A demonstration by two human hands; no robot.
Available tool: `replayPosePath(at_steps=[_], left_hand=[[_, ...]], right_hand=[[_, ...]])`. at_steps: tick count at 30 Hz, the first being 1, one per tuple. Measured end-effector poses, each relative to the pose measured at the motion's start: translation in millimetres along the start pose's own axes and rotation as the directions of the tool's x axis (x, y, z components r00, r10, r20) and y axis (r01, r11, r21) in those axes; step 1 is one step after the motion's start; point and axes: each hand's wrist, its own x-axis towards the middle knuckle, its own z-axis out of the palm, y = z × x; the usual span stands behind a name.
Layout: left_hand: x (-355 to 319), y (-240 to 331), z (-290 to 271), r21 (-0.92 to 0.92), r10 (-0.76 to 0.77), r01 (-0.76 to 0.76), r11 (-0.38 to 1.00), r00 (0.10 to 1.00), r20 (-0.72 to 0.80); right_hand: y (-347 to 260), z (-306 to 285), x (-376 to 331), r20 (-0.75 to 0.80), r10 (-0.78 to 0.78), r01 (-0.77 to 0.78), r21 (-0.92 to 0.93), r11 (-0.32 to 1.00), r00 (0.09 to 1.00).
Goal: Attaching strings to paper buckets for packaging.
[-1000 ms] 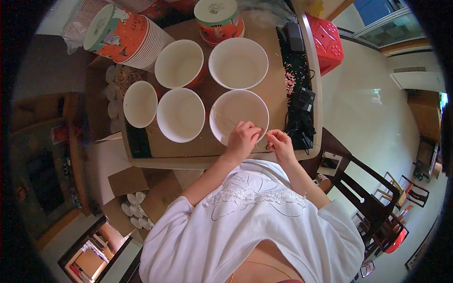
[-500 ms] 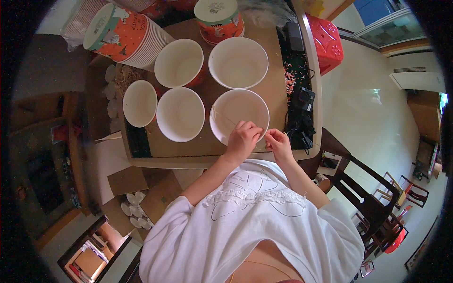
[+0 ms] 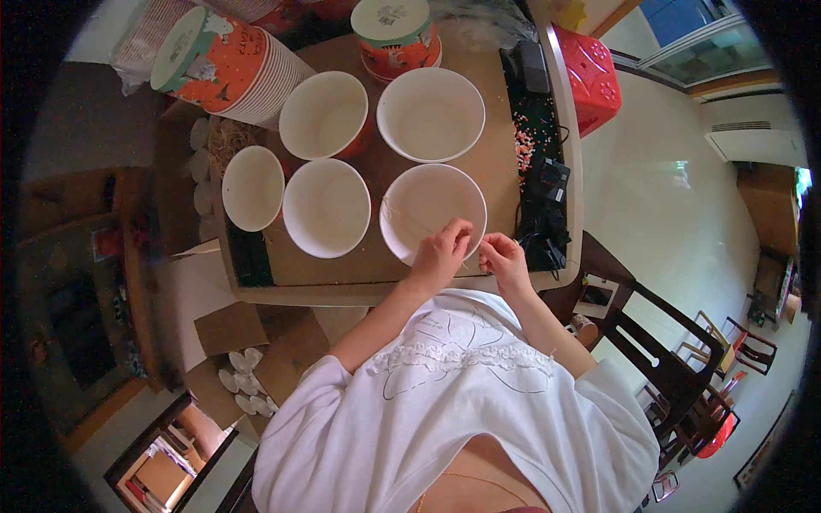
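Note:
My left hand [image 3: 440, 254] is pinched over the near rim of the front right paper tub [image 3: 428, 192], a white-lined round one. A thin straw-coloured strand [image 3: 409, 219] runs from its fingers across the tub's inside. Just right of that rim, my right hand [image 3: 505, 259] is closed with thumb and fingertips together; what it pinches is too small to make out. Beside this tub stands another open tub [image 3: 327, 208], with a smaller one [image 3: 254, 188] further left. Two more open tubs, one on the left [image 3: 324, 115] and one on the right [image 3: 431, 114], stand behind.
At the back are a tilted stack of orange tubs [image 3: 265, 77] and an upright lidded tub [image 3: 395, 38]. Brown straw-like fibres [image 3: 231, 141] lie at the left. Black devices with cables [image 3: 547, 192] and pink-white bits [image 3: 523, 141] line the right edge, near a red stool [image 3: 588, 81].
My left hand has shifted very slightly, its fingers lifting a little at the tub's rim. My right hand stays nearly in place, and the tubs look the same.

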Motion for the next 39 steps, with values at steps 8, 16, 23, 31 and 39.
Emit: replayPosePath(at_steps=[8, 16, 23, 31, 39], left_hand=[[4, 0, -1, 0.227, 0.305, -0.300, 0.926, 0.952, 0.015], [6, -1, -2, 0.292, 0.374, -0.373, 0.881, 0.926, 0.054], [6, -9, 1, -0.076, 0.090, -0.091, 0.993, 0.996, -0.016], [8, -9, -4, 0.032, 0.052, -0.053, 0.998, 0.999, 0.010], [-8, 13, -38, 0.217, 0.112, -0.199, 0.956, 0.928, 0.355]], right_hand=[[-6, -1, 5, -0.024, -0.072, 0.065, -0.206, 0.976, 0.997], [-7, -4, 4, -0.009, -0.068, 0.062, -0.303, 0.951, 0.998], [-27, 1, -20, -0.008, -0.279, 0.249, -0.426, 0.870, 0.960], [-72, 27, -1, 0.409, -0.407, 0.523, -0.822, 0.224, 0.817], [-74, 23, 12, 0.411, -0.284, 0.488, -0.820, 0.300, 0.866]])
